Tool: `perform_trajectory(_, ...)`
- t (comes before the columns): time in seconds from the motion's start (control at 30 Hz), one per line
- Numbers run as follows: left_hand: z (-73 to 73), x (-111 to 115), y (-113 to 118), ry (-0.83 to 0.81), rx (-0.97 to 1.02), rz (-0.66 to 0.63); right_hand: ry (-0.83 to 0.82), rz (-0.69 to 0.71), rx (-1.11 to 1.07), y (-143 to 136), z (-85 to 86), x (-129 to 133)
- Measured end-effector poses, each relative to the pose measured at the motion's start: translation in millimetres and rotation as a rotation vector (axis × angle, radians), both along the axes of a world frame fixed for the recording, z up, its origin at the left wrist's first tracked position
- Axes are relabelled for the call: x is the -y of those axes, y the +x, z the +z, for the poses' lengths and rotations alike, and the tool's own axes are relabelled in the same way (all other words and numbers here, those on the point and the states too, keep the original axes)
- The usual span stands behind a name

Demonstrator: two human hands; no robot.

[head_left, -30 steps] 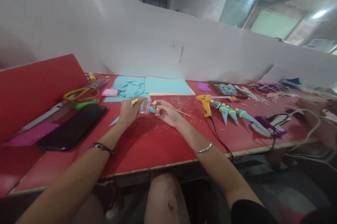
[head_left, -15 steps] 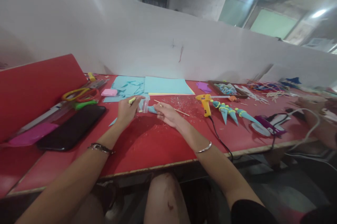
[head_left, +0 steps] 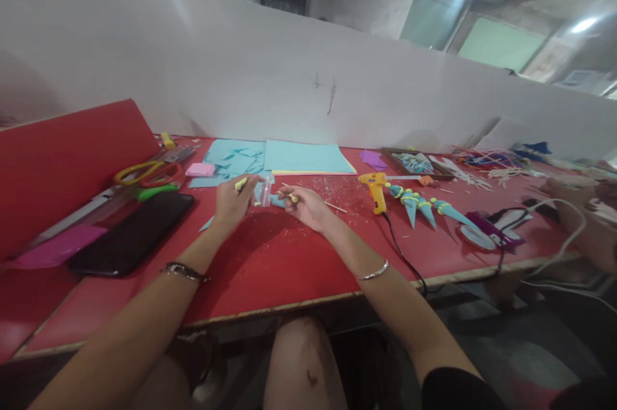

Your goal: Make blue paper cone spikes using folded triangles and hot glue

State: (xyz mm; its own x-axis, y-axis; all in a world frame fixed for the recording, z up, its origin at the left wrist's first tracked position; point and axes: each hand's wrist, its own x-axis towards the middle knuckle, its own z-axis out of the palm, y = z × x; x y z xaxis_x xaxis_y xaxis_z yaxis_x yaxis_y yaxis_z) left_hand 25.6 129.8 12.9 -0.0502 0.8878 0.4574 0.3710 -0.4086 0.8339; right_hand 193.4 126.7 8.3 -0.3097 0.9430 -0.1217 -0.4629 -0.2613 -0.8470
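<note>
My left hand [head_left: 234, 203] is closed, with a small pale-yellow piece [head_left: 241, 184] tucked in its fingers. At its fingertips is a small clear plastic bag [head_left: 266, 193], which the hand touches or holds. My right hand [head_left: 308, 207] is curled just to the right of the bag, a tiny yellowish lump [head_left: 294, 199] pinched at its fingertips; its exact kind is too small to tell. A light-blue paper piece [head_left: 277, 200] lies between the hands, partly hidden. Behind my right hand, a thin wooden stick [head_left: 336, 207] rests on the red table. Another blue paper tip [head_left: 207, 223] shows beside my left wrist.
A yellow glue gun [head_left: 374, 191] with its cord stands right, by blue paper cones with yellow beads [head_left: 409, 201]. Blue sheets [head_left: 308, 156] lie at the back. A black phone [head_left: 132, 233] and scissors [head_left: 139, 173] are left. Another person's arm [head_left: 578, 217] is far right.
My right hand has rolled and loosened slightly, so the yellowish lump at its fingertips now shows. My left hand and the bag stay almost in place.
</note>
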Motion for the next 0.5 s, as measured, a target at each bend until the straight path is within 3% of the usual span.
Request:
perform_trajectory(0.13, 0.0, 0.1, -0.5, 0.017, -0.031, 0.013, -0.018, -0.046, -0.043, -0.3, -1.0, 0.1)
perform_trajectory(0.37, 0.2, 0.5, -0.6, 0.014, -0.063, 0.038, 0.082, 0.031, 0.032, 0.0, -3.7, 1.7)
perform_trajectory(0.5, 1.3, 0.9, -0.1, 0.008, -0.073, 0.051, 0.089, 0.002, 0.034, -1.3, -3.1, 1.4)
